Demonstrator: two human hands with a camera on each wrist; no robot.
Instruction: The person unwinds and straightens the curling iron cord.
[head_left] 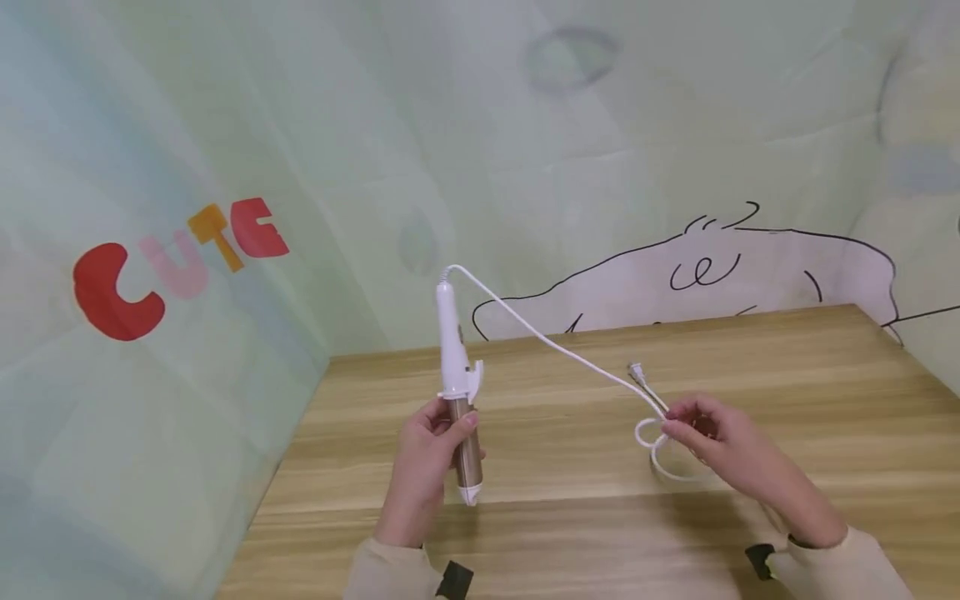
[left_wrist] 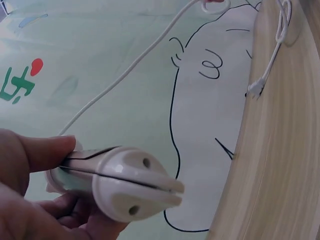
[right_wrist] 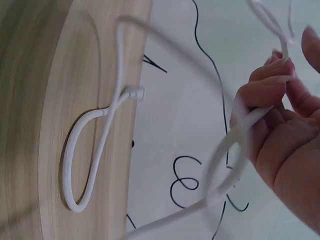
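My left hand (head_left: pixel 422 467) grips a curling iron (head_left: pixel 453 346) by its brown barrel, with the thumb across the front. The iron stands nearly upright over the table, white handle up and white tip (left_wrist: pixel 130 195) down, the tip facing the left wrist camera. From the top of the handle a white cord (head_left: pixel 551 340) runs across to my right hand (head_left: pixel 738 442), which pinches it between thumb and fingers. Below that hand the cord hangs in loops (right_wrist: pixel 67 165). Its plug (head_left: pixel 637 372) lies toward the back of the table.
The wood-grain table (head_left: pixel 555 533) ends at the back against a pale green cloth backdrop (head_left: pixel 420 125). Coloured letters (head_left: pixel 120 292) mark the cloth on the left, and a line drawing (head_left: pixel 697 275) shows behind the table. Dark bands (head_left: pixel 455 581) circle both wrists.
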